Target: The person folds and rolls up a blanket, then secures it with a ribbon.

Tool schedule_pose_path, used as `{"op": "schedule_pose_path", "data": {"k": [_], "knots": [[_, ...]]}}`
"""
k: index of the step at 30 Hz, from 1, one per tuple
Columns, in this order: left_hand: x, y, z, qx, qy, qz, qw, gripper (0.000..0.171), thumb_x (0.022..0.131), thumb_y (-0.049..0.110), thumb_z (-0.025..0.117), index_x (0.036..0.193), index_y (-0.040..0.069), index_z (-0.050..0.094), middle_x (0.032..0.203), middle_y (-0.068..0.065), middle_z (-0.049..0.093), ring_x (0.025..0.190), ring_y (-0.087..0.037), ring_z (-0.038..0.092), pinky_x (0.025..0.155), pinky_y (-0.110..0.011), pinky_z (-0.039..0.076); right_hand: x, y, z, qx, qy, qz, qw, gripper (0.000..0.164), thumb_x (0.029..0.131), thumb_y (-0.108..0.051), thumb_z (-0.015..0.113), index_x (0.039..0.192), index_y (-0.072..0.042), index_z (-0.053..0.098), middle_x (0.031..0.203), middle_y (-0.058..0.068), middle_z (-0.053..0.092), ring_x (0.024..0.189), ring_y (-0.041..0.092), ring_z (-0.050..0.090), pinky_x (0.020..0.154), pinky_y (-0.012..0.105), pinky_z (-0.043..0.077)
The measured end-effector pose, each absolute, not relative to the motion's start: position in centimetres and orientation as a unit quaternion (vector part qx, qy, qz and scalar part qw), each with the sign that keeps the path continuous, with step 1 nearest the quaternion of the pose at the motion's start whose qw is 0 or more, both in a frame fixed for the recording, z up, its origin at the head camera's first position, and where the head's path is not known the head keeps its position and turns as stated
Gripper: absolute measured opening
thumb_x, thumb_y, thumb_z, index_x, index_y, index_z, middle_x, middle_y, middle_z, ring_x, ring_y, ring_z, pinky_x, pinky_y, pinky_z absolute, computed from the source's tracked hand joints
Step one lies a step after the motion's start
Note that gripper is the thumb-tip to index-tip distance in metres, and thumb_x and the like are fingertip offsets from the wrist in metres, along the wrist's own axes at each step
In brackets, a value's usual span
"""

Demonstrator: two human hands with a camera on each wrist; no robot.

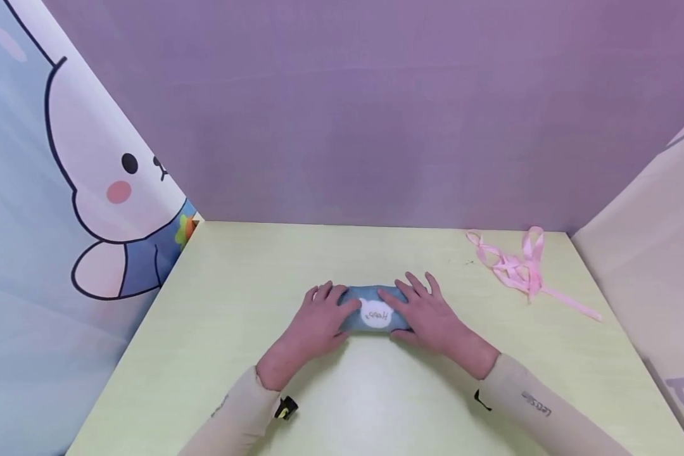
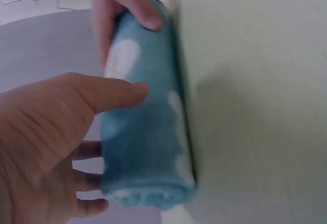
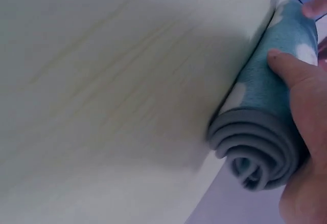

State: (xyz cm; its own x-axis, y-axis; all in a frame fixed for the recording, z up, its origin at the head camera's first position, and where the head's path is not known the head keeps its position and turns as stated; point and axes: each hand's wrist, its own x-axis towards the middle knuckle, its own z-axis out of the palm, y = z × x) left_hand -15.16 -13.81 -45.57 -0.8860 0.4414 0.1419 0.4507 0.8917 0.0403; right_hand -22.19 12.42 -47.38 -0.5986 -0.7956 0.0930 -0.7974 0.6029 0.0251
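A rolled-up teal towel with white patches lies crosswise on the table, a white patch with lettering facing up. My left hand holds its left end. In the left wrist view the left thumb rests on the roll, and several fingers lie along its far side. My right hand holds the right end, its fingers spread across and beyond the roll. The right wrist view shows the right thumb on the towel and the coiled grey layers at its end.
A tangled pink ribbon lies at the back right of the pale table. A purple panel rises behind the table. At the left hangs a cloth with a cartoon rabbit, and a pale cloth hangs at the right.
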Motion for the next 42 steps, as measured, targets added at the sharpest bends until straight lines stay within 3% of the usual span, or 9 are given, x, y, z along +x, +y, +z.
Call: {"op": "schedule_pose_path", "data": {"k": [8, 17, 20, 24, 28, 32, 35, 38, 42], "knots": [[-15.3, -15.4, -46.5, -0.211, -0.976, -0.048, -0.001, 0.076, 0.08, 0.024, 0.077, 0.145, 0.037, 0.041, 0.152, -0.016, 0.032, 0.132, -0.057, 0.026, 0.101, -0.065, 0.029, -23.1, 15.7, -47.5, 0.461, -0.882, 0.056, 0.081, 0.073, 0.082, -0.054, 0.07, 0.144, -0.023, 0.046, 0.143, 0.016, 0.046, 0.139, 0.044, 0.023, 0.106, 0.067, 0.005], [-15.9, -16.2, -47.2, -0.181, -0.972, -0.128, -0.075, 0.081, 0.081, 0.026, 0.076, 0.149, 0.039, 0.034, 0.156, -0.014, 0.025, 0.135, -0.06, 0.011, 0.103, -0.07, 0.02, -23.9, 16.8, -48.0, 0.449, -0.886, 0.095, 0.068, 0.067, 0.08, -0.053, 0.073, 0.137, -0.023, 0.055, 0.129, 0.011, 0.058, 0.13, 0.043, 0.039, 0.106, 0.065, 0.011], [-16.0, -15.6, -47.1, -0.164, -0.976, -0.123, -0.068, 0.073, 0.08, 0.031, 0.077, 0.143, 0.034, 0.04, 0.152, -0.014, 0.032, 0.136, -0.06, 0.009, 0.105, -0.069, 0.017, -23.9, 16.5, -47.9, 0.449, -0.886, 0.092, 0.071, 0.066, 0.079, -0.053, 0.075, 0.134, -0.022, 0.058, 0.126, 0.011, 0.06, 0.128, 0.042, 0.042, 0.106, 0.064, 0.013], [-15.5, -13.0, -46.1, -0.128, -0.991, -0.047, -0.007, 0.06, 0.083, 0.05, 0.071, 0.129, 0.02, 0.049, 0.144, -0.021, 0.042, 0.135, -0.06, 0.01, 0.106, -0.068, 0.015, -23.6, 15.7, -47.8, 0.446, -0.888, 0.082, 0.073, 0.063, 0.079, -0.053, 0.075, 0.131, -0.02, 0.061, 0.123, 0.012, 0.061, 0.125, 0.039, 0.045, 0.105, 0.063, 0.016], [-14.9, -10.1, -45.2, -0.112, -0.993, 0.013, 0.042, 0.063, 0.09, 0.058, 0.058, 0.135, 0.015, 0.048, 0.143, -0.024, 0.042, 0.133, -0.056, 0.026, 0.103, -0.061, 0.031, -22.9, 14.7, -48.1, 0.425, -0.898, 0.071, 0.089, 0.064, 0.079, -0.055, 0.073, 0.13, -0.019, 0.062, 0.118, 0.014, 0.062, 0.119, 0.039, 0.049, 0.104, 0.063, 0.02], [-14.8, -9.1, -45.1, -0.083, -0.996, 0.006, 0.015, 0.062, 0.097, 0.057, 0.044, 0.15, 0.024, 0.036, 0.148, -0.024, 0.036, 0.131, -0.052, 0.033, 0.092, -0.054, 0.046, -21.5, 13.5, -48.4, 0.407, -0.904, 0.063, 0.111, 0.069, 0.079, -0.063, 0.068, 0.131, -0.017, 0.061, 0.111, 0.017, 0.064, 0.115, 0.042, 0.052, 0.103, 0.065, 0.023], [-15.4, -9.6, -45.4, -0.055, -0.998, -0.006, 0.002, 0.064, 0.098, 0.059, 0.037, 0.151, 0.023, 0.035, 0.15, -0.023, 0.033, 0.131, -0.054, 0.031, 0.087, -0.053, 0.05, -19.9, 12.4, -48.3, 0.413, -0.901, 0.062, 0.114, 0.074, 0.081, -0.067, 0.063, 0.135, -0.016, 0.058, 0.108, 0.018, 0.064, 0.115, 0.044, 0.052, 0.101, 0.066, 0.026], [-16.1, -10.5, -45.9, -0.045, -0.998, -0.048, 0.015, 0.067, 0.096, 0.062, 0.041, 0.146, 0.018, 0.042, 0.149, -0.024, 0.034, 0.13, -0.058, 0.03, 0.084, -0.055, 0.05, -18.3, 11.5, -47.9, 0.43, -0.894, 0.063, 0.108, 0.073, 0.084, -0.066, 0.061, 0.137, -0.016, 0.056, 0.105, 0.017, 0.064, 0.115, 0.045, 0.051, 0.1, 0.065, 0.028], [-16.7, -11.8, -46.4, -0.048, -0.991, -0.121, 0.015, 0.078, 0.089, 0.066, 0.052, 0.145, 0.013, 0.04, 0.149, -0.026, 0.031, 0.132, -0.058, 0.024, 0.091, -0.058, 0.045, -16.8, 10.5, -47.4, 0.45, -0.885, 0.05, 0.107, 0.065, 0.086, -0.059, 0.063, 0.134, -0.017, 0.058, 0.1, 0.018, 0.064, 0.113, 0.044, 0.052, 0.099, 0.061, 0.032]]}}
